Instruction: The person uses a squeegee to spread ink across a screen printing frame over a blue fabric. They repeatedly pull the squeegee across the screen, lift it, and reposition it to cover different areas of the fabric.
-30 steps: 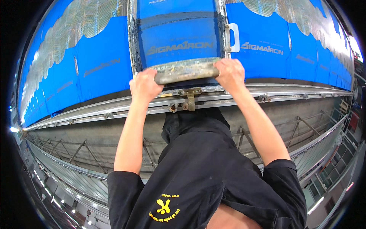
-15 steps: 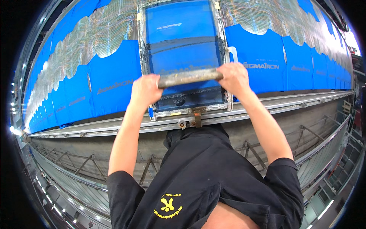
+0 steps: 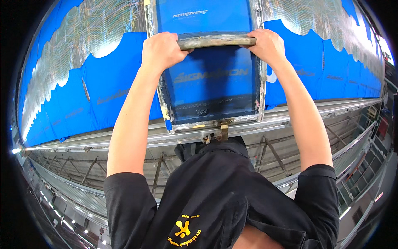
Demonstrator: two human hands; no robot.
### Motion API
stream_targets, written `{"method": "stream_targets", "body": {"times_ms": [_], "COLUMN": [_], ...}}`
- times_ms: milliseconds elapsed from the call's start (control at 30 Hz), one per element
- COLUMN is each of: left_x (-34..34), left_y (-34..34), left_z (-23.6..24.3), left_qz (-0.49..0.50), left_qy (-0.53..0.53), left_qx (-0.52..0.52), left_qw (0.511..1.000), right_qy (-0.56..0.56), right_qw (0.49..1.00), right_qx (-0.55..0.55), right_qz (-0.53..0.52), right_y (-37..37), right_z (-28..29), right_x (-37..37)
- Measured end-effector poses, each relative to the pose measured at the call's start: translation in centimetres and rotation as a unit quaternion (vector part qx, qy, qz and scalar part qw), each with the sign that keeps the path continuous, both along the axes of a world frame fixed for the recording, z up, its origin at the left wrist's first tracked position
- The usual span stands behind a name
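Note:
Both my hands grip a squeegee (image 3: 217, 41), a long bar laid crosswise over a framed printing screen (image 3: 209, 93). My left hand (image 3: 163, 50) is closed round its left end and my right hand (image 3: 267, 46) round its right end. The screen has a worn metal frame and a bluish see-through mesh, with dark ink in a band near its close edge. Through the mesh shows blue fabric with lettering. The squeegee's lower edge is hidden behind its bar, so contact with the mesh cannot be made out fully.
Blue cut fabric pieces (image 3: 112, 83) lie on a long shiny table (image 3: 95, 39) to both sides of the screen. A metal rail (image 3: 282, 118) runs along the table's close edge. A metal bracket (image 3: 224, 130) joins the frame there. Racks with metal struts (image 3: 275, 155) stand below.
Both hands have moved away from me with the squeegee, from near the screen's close end toward its far part. My arms are stretched out further. The grip is unchanged.

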State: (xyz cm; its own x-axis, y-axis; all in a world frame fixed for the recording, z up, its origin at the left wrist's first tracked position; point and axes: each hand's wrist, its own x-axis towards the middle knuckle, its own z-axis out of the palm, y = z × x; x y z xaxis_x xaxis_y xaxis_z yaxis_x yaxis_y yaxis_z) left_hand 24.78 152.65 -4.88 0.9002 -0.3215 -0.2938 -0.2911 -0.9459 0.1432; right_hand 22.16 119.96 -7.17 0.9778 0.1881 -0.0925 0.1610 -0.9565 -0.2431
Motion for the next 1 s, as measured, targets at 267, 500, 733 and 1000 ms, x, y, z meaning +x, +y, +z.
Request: {"method": "stream_targets", "body": {"times_ms": [267,500,733,1000], "left_x": [-3.7,-17.6,-22.4,-15.9], "left_y": [-0.2,0.9,0.8,0.9], "left_z": [1.2,-0.6,0.1,5.4], "left_qz": [0.034,0.047,0.061,-0.018], "left_qy": [0.028,0.050,-0.022,0.081], "left_qx": [0.006,-0.016,-0.050,0.023], "left_qw": [0.999,0.998,0.997,0.996], "right_qy": [-0.029,0.037,-0.104,0.001], "right_qw": [0.999,0.998,0.992,0.995], "right_qx": [-0.022,-0.020,0.062,0.044], "right_qz": [0.027,0.054,0.040,0.088], "right_y": [0.7,0.0,0.5,-0.2], "right_z": [0.0,-0.6,-1.0,3.1], "right_x": [-3.2,-16.3,-21.0,-15.4]}}
